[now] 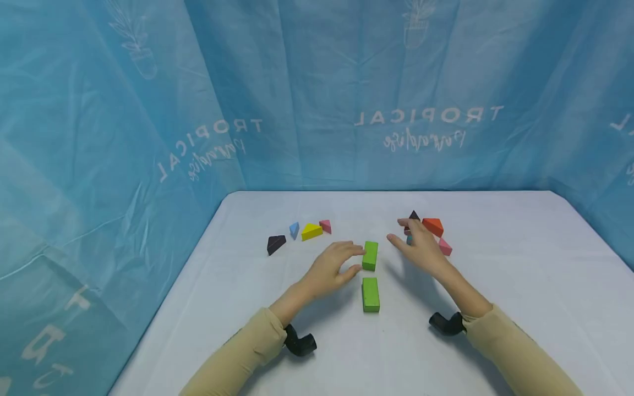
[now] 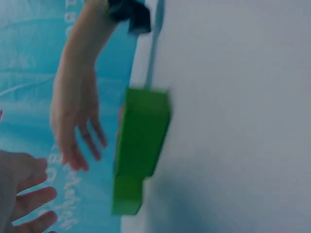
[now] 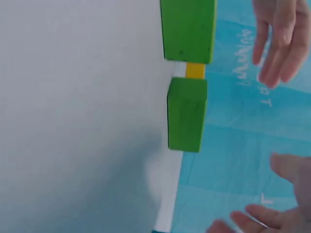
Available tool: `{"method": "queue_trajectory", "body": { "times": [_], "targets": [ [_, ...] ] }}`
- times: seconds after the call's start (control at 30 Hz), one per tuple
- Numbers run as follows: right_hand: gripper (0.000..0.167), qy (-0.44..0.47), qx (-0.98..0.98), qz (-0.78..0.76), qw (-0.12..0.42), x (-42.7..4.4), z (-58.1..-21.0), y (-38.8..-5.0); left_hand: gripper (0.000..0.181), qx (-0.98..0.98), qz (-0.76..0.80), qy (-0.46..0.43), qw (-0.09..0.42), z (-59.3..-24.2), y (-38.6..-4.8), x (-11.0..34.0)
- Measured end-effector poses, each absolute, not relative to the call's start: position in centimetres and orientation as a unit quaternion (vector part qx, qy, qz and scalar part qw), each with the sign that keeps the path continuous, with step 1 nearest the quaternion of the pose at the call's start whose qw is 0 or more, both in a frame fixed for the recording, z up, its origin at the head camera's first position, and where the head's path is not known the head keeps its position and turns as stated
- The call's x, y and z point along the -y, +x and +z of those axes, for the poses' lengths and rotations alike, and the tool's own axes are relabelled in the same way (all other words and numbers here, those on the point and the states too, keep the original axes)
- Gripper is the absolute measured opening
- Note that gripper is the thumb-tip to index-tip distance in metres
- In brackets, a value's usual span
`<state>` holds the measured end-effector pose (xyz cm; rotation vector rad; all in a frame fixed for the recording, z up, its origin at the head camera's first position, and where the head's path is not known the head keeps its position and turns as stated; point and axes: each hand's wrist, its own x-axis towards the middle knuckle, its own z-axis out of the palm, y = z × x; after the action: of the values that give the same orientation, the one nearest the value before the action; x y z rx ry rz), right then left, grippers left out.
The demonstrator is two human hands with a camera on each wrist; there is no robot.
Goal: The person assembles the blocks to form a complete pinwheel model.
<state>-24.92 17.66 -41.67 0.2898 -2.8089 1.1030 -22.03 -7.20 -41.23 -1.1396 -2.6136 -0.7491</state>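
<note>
Two green rectangular blocks stand in line at the middle of the table: a farther block (image 1: 370, 256) and a nearer block (image 1: 370, 295). My left hand (image 1: 338, 265) is just left of the farther one, thumb and fingers apart; whether a fingertip touches it I cannot tell. To the right, my right hand (image 1: 420, 247) hovers with spread fingers in front of a small group of blocks, partly hiding them. Nothing is held in it. In the left wrist view the green blocks (image 2: 143, 131) look blurred, and both hands show loosely extended fingers.
At the back left lie a black block (image 1: 276, 244), a blue triangle (image 1: 294, 230), a yellow triangle (image 1: 311, 232) and a pink one (image 1: 325, 226). The right group includes an orange-red block (image 1: 433, 226) and a pink block (image 1: 445, 246). A blue curtain (image 1: 317, 99) surrounds the table.
</note>
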Motion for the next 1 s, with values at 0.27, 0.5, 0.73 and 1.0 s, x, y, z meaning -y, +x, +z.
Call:
{"method": "queue_trajectory", "body": {
  "times": [0.27, 0.5, 0.73, 1.0],
  "targets": [
    [0.047, 0.042, 0.796, 0.603, -0.023, -16.5, -43.3, -24.9, 0.036, 0.849, -0.442, -0.289, 0.024, -44.5, -18.5, 6.3],
    [0.049, 0.02, 0.743, 0.666, -0.057, -15.0, -43.9, -25.3, 0.036, 0.8, -0.548, -0.245, 0.001, -46.2, -18.0, 5.6],
    [0.047, 0.011, 0.744, 0.665, -0.069, -14.4, -45.1, -25.7, 0.035, 0.787, -0.568, -0.241, 0.003, -47.1, -17.6, 5.2],
    [0.039, 0.034, 0.782, 0.62, -0.055, -14.1, -45.8, -25.7, 0.036, 0.79, -0.567, -0.234, 0.001, -46.6, -17.3, 4.8]
  ]
}}
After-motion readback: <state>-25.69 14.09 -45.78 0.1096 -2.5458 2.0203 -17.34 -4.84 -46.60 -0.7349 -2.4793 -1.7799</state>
